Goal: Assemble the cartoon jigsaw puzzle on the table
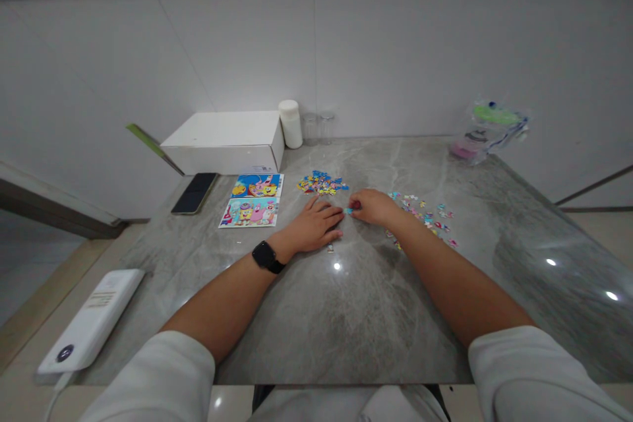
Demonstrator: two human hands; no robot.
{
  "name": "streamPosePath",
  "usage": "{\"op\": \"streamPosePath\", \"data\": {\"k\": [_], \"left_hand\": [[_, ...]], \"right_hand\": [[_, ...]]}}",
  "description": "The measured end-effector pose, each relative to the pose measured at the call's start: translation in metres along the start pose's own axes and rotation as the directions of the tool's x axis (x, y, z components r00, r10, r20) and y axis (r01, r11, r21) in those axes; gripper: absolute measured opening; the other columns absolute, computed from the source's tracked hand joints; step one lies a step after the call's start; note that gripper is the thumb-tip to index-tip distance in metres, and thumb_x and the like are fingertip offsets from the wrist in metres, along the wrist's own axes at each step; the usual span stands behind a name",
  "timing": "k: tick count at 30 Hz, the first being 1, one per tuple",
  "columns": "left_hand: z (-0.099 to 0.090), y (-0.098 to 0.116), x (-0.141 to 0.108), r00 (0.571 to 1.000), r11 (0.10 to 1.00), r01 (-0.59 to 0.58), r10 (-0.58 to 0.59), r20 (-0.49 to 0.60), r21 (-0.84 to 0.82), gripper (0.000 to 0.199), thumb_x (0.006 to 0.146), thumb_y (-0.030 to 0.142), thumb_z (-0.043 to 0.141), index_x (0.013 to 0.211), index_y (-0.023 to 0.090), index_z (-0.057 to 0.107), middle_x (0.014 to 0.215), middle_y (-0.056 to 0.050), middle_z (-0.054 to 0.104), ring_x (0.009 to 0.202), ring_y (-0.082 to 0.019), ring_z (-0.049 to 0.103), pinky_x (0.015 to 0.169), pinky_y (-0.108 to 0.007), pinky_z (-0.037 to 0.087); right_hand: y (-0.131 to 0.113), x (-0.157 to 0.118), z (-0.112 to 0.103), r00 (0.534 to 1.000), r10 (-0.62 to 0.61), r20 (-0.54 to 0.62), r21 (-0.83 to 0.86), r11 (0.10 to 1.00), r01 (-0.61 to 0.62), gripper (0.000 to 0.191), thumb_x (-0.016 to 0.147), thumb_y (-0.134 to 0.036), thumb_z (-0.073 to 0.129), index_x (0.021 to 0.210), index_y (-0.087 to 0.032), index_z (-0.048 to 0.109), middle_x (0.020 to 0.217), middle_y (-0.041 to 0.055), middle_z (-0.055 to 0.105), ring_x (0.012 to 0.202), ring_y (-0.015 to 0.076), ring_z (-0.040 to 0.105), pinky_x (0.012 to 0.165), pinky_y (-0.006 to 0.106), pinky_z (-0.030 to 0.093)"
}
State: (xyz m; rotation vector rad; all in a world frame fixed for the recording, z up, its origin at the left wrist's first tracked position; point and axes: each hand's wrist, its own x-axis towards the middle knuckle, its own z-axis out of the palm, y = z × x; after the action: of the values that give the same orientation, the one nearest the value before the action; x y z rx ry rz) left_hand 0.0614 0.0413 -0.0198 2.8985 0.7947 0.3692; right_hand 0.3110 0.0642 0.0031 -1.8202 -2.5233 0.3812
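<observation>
My left hand (318, 223) lies flat on the grey table, fingers stretched to the right, a dark watch (268, 256) on its wrist. Facing it, my right hand (368, 206) is pinched on a small light-blue jigsaw piece (349, 211) at the table surface. Another small jigsaw piece (330, 248) lies just below my left fingers. Behind the hands sits a heap of blue and yellow jigsaw pieces (322, 182). More jigsaw pieces (443, 214), pink and pale, are scattered beyond and beside my right forearm, which hides part of them. Two cartoon picture cards (251, 211) rest left of my left hand.
A phone (195, 193) lies at the left, before a white box (222, 138). Next to the box stand a white bottle (291, 124) and two clear glasses (327, 128). A plastic bag (487, 134) is at the back right. A white corded device (93, 316) sits on the near-left edge.
</observation>
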Motion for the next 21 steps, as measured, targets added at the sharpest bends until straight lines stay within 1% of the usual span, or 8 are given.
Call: {"op": "streamPosePath", "data": {"k": [3,8,11,13,15,18,20,21], "left_hand": [[0.000,0.000,0.000,1.000,1.000,0.004,-0.004,0.001,0.001,0.051,0.110,0.053,0.047,0.149,0.026,0.063,0.154,-0.009,0.063,0.143,-0.031,0.051,0.132,-0.059,0.017],[-0.002,0.000,0.000,1.000,1.000,0.005,-0.005,-0.004,-0.001,0.049,0.109,0.052,0.049,0.147,0.025,0.065,0.152,-0.010,0.064,0.143,-0.032,0.051,0.131,-0.060,0.019],[-0.004,-0.002,0.000,0.999,1.000,0.012,-0.011,-0.040,0.001,0.044,0.109,0.050,0.051,0.140,0.027,0.070,0.147,-0.010,0.067,0.140,-0.031,0.053,0.130,-0.060,0.023],[-0.006,-0.005,0.000,0.995,0.999,0.044,-0.043,-0.090,0.008,0.038,0.109,0.046,0.051,0.135,0.028,0.072,0.143,-0.009,0.068,0.137,-0.030,0.055,0.129,-0.059,0.026],[-0.008,-0.010,-0.001,0.980,0.994,0.113,-0.109,-0.169,0.013,0.033,0.109,0.039,0.051,0.130,0.027,0.074,0.139,-0.009,0.070,0.133,-0.029,0.057,0.127,-0.058,0.031],[-0.009,-0.020,-0.003,0.931,0.972,0.236,-0.224,-0.288,0.007,0.030,0.105,0.026,0.052,0.125,0.024,0.073,0.134,-0.010,0.071,0.126,-0.029,0.060,0.120,-0.056,0.038],[-0.008,-0.027,-0.005,0.909,0.959,0.282,-0.267,-0.321,0.002,0.031,0.101,0.018,0.053,0.124,0.023,0.073,0.132,-0.010,0.071,0.123,-0.029,0.061,0.116,-0.055,0.042],[-0.007,-0.029,-0.005,0.906,0.957,0.291,-0.275,-0.320,0.001,0.031,0.099,0.016,0.054,0.122,0.022,0.073,0.131,-0.010,0.071,0.122,-0.029,0.061,0.115,-0.055,0.043]], "right_hand": [[-0.002,-0.002,-0.002,1.000,-0.006,0.000,-0.018,1.000,0.006,0.024,0.091,-0.030,0.074,0.113,-0.024,0.081,0.117,0.0101,0.079,0.105,0.0258,0.071,0.089,0.031,0.049],[-0.006,-0.003,-0.004,0.999,-0.044,-0.008,-0.015,0.999,0.044,0.024,0.091,-0.027,0.074,0.113,-0.024,0.081,0.116,0.0102,0.079,0.105,0.0254,0.071,0.089,0.031,0.048],[-0.009,-0.004,-0.004,0.998,-0.056,-0.014,-0.005,0.998,0.056,0.023,0.092,-0.028,0.075,0.114,-0.024,0.081,0.114,0.0093,0.079,0.104,0.0257,0.071,0.087,0.030,0.049],[-0.011,-0.005,-0.003,0.999,-0.051,-0.016,0.000,0.999,0.051,0.023,0.092,-0.029,0.075,0.114,-0.024,0.081,0.113,0.0087,0.080,0.104,0.0253,0.071,0.087,0.030,0.049],[-0.013,-0.005,-0.003,0.998,-0.051,-0.022,0.001,0.999,0.051,0.022,0.092,-0.028,0.075,0.113,-0.024,0.081,0.113,0.0084,0.080,0.104,0.0250,0.071,0.088,0.030,0.049],[-0.015,-0.005,-0.002,0.998,-0.059,-0.025,0.008,0.998,0.059,0.022,0.093,-0.028,0.075,0.114,-0.023,0.081,0.113,0.0088,0.079,0.105,0.0250,0.071,0.090,0.030,0.049],[-0.017,-0.005,-0.001,0.998,-0.066,-0.024,0.017,0.998,0.066,0.023,0.093,-0.029,0.075,0.114,-0.022,0.081,0.113,0.0090,0.079,0.104,0.0249,0.071,0.089,0.030,0.049],[-0.017,-0.005,-0.001,0.997,-0.068,-0.027,0.019,0.997,0.068,0.023,0.093,-0.028,0.075,0.114,-0.022,0.081,0.113,0.0091,0.079,0.104,0.0248,0.071,0.089,0.030,0.048]]}}
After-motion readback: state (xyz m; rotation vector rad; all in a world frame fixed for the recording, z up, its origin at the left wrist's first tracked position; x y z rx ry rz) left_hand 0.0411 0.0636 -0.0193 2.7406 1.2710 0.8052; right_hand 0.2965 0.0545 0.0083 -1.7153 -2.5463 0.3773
